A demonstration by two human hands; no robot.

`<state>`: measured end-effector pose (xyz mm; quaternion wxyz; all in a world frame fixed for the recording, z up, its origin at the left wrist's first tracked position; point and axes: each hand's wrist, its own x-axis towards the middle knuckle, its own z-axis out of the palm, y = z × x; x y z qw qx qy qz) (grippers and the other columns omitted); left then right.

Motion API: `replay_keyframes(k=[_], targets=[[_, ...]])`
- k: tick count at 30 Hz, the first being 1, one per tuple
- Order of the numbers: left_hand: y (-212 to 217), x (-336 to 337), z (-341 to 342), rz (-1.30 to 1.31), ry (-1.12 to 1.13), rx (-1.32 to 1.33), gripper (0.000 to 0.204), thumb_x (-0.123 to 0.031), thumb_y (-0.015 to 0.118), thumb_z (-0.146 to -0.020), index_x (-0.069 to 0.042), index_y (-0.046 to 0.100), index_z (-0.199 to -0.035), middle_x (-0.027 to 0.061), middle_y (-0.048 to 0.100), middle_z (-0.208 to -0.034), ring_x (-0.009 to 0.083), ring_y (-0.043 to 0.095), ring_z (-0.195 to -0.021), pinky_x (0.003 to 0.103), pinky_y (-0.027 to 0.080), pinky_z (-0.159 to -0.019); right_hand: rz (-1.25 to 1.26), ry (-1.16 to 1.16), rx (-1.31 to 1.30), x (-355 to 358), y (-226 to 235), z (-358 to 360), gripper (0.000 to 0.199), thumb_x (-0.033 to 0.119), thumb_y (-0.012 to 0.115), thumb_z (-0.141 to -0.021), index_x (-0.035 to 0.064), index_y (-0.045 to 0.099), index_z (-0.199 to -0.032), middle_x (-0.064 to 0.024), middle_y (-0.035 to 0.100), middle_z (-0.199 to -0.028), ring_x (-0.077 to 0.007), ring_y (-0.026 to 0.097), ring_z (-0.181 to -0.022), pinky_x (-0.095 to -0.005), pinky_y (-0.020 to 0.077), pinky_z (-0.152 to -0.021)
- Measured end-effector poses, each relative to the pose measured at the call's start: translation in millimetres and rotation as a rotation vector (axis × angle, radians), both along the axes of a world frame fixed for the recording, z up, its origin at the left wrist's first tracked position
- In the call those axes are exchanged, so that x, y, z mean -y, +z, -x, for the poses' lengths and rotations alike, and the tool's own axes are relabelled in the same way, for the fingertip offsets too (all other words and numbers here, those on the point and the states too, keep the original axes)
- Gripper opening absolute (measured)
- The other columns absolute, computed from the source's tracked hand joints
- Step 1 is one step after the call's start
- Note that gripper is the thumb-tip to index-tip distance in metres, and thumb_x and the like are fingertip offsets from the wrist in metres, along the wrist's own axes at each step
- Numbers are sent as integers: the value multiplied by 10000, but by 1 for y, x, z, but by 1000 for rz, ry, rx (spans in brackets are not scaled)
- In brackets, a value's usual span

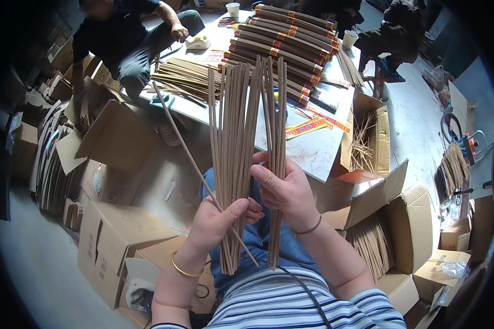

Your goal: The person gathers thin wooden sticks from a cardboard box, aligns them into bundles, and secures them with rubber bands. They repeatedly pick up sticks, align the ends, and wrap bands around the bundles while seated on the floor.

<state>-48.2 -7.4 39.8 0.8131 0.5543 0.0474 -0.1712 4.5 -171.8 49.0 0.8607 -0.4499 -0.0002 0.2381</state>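
My left hand (222,216), with a gold bangle at its wrist, is closed around a thick bundle of thin brown incense sticks (233,126). One loose stick (182,139) slants away from that bundle to the upper left, caught under the left thumb. My right hand (288,189) pinches a smaller bunch of the same sticks (275,109) between thumb and fingers, just right of the left bundle. Both bunches stand nearly upright over my lap, with a narrow gap between their upper parts.
Ahead, a white table (318,148) bears stacked bundles (280,41) with red-yellow bands, loose sticks (186,77) and paper strips (313,126). Open cartons of sticks (370,241) stand at my right. More cardboard boxes (121,236) lie left. A co-worker (132,38) sits at far left.
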Motion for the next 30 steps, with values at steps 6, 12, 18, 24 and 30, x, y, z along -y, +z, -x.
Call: replay_keyframes(k=[6,12,18,24,30], targets=[[3,14,-8,8,-22,28,284,-183,544,-956,57,579,-1104,150,670,-979,200,674,-876,289,558,-773,43,-164,44,23,-1,-9,128,169,617,-920,77,534,-950,48,445,-617,-22,321,-424,-180,216,-383],[6,12,-13,-5,-73,63,288,-189,552,-952,52,575,-1108,158,677,-973,211,677,-898,287,560,-768,399,-491,424,171,76,-83,163,166,621,-915,34,555,-982,63,417,-668,10,328,-481,-156,224,-386],[2,24,-16,72,-62,73,231,-110,608,-908,39,554,-1076,164,683,-905,226,691,-843,294,585,-723,489,-581,486,186,63,-82,330,217,603,-933,-18,537,-1156,86,378,-670,33,300,-476,-137,212,-386],[5,31,-13,-8,-103,56,282,-107,614,-905,41,514,-1122,136,672,-932,196,684,-848,287,582,-730,316,-201,431,27,-13,-17,477,260,741,-824,-18,527,-1147,-12,580,-831,-3,428,-495,-155,311,-413],[2,19,-12,105,-132,52,387,-151,535,-952,60,440,-1263,169,610,-1120,231,639,-991,328,548,-859,201,-88,158,14,-9,-10,302,226,693,-864,-9,586,-1021,-26,615,-825,-51,528,-645,-187,397,-523]])
